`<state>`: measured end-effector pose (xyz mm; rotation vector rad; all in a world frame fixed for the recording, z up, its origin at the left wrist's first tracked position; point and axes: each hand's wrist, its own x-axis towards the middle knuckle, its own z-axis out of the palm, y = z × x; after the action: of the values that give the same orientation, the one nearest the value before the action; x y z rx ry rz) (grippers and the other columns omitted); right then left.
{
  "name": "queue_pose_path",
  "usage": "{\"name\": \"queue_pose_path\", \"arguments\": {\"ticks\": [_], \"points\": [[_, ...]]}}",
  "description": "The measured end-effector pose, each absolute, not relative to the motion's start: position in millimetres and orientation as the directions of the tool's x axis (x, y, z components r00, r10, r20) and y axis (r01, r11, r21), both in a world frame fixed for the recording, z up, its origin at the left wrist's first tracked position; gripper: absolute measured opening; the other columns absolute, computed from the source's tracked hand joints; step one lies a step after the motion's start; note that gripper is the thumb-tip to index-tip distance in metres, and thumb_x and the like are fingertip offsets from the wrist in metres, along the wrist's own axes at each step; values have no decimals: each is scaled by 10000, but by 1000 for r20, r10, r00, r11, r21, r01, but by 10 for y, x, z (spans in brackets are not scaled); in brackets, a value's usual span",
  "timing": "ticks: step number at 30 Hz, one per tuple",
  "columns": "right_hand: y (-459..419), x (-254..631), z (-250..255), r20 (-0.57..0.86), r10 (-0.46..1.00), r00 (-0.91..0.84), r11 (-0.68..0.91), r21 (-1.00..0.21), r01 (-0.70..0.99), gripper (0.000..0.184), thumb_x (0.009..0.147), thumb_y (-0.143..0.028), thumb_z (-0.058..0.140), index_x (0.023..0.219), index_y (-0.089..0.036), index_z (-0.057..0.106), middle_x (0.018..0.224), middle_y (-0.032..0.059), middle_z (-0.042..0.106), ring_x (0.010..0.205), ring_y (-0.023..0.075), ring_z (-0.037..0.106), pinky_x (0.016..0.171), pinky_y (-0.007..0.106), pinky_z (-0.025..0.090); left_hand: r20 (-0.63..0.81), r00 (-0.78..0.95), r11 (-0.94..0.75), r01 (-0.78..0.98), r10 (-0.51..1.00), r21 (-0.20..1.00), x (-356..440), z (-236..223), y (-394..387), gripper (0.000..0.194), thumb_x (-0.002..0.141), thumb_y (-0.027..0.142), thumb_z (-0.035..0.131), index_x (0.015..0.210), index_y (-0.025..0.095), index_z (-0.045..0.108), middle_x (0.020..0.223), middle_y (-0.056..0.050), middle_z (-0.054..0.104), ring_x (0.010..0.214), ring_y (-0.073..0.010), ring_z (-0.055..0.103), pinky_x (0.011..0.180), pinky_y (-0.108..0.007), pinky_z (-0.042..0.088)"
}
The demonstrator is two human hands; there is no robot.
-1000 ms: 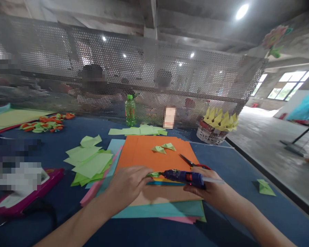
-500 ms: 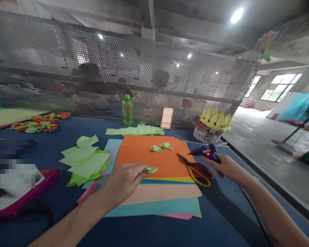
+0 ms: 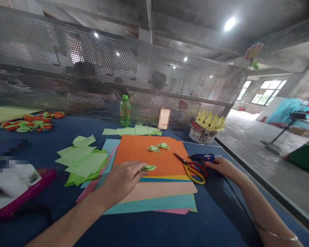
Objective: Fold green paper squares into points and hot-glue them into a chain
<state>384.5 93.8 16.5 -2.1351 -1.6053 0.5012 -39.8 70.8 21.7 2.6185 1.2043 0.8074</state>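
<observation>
My left hand (image 3: pixel 127 178) pinches a small folded piece of light-green paper (image 3: pixel 149 168) over the orange sheets (image 3: pixel 136 154). At the right, a blue hot glue gun (image 3: pixel 202 157) with a lit red light lies low at the tabletop. My right hand (image 3: pixel 222 168) is at its handle, thumb stretched along it; the other fingers are partly hidden. Between the two hands lie scissors (image 3: pixel 193 171) with red and yellow handles, tips on the orange sheets. Two folded green paper pieces (image 3: pixel 158 147) rest farther back on those sheets.
Loose green paper squares (image 3: pixel 86 161) lie at the left, near a magenta-edged object (image 3: pixel 45 180). Behind are green strips (image 3: pixel 134 130), a green bottle (image 3: pixel 125 111) and a pot with yellow paper points (image 3: pixel 203 130). A perforated metal screen (image 3: pixel 134 75) borders the table's far side.
My right hand has carried the glue gun from the folded green paper out to the right and lowered it to the table. My left hand keeps its pinch. The view has turned slightly right.
</observation>
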Motion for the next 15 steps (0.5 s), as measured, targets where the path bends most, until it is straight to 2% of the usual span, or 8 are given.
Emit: {"name": "queue_pose_path", "arguments": {"ticks": [3,5,7,9,10,13,15], "points": [[895,3842,224,52,956,289,-254,-343,904,504,797,-506,692,432,-222,492,413,7,456,505,205,549,518,294,326,408,531,-664,663,743,347,-396,215,704,212,1002,265,490,1049,207,689,995,-57,771,862,-235,730,678,-274,493],[842,3782,294,110,954,279,-245,-245,938,474,829,-457,662,445,-225,507,456,42,513,570,246,598,557,312,335,403,532,-663,661,745,352,-396,209,706,210,1004,276,493,1033,209,689,967,-53,768,834,-229,726,651,-267,476],[800,3659,388,172,957,234,-203,-178,963,384,868,-411,613,543,-207,582,587,97,618,666,278,636,598,328,358,394,534,-660,659,748,360,-395,202,713,210,1006,286,490,1023,216,687,935,-43,765,810,-219,721,631,-258,460],[798,3464,495,222,966,134,-104,-142,984,280,910,-372,549,740,-180,661,813,136,700,775,281,652,648,335,388,385,534,-656,658,753,370,-394,195,726,206,1007,286,487,1014,220,682,908,-31,760,801,-211,717,624,-252,444],[817,3341,547,221,974,55,-25,-135,991,245,925,-351,529,830,-181,679,881,121,713,808,264,656,676,329,405,381,532,-652,658,756,375,-394,191,733,201,1006,285,490,1009,219,680,902,-28,757,805,-210,715,627,-251,438],[966,2904,658,195,965,-173,200,-131,971,222,947,-290,500,885,-194,691,901,62,717,835,209,662,721,292,441,372,521,-639,662,768,392,-400,181,752,187,1003,280,503,969,206,671,861,-21,738,776,-202,701,626,-249,416],[1131,2599,675,178,946,-270,295,-130,947,216,966,-247,498,919,-179,698,924,63,718,855,187,668,749,279,472,371,511,-630,666,776,399,-408,179,759,210,1006,291,500,902,199,658,784,-10,708,709,-189,676,598,-246,388]]}}
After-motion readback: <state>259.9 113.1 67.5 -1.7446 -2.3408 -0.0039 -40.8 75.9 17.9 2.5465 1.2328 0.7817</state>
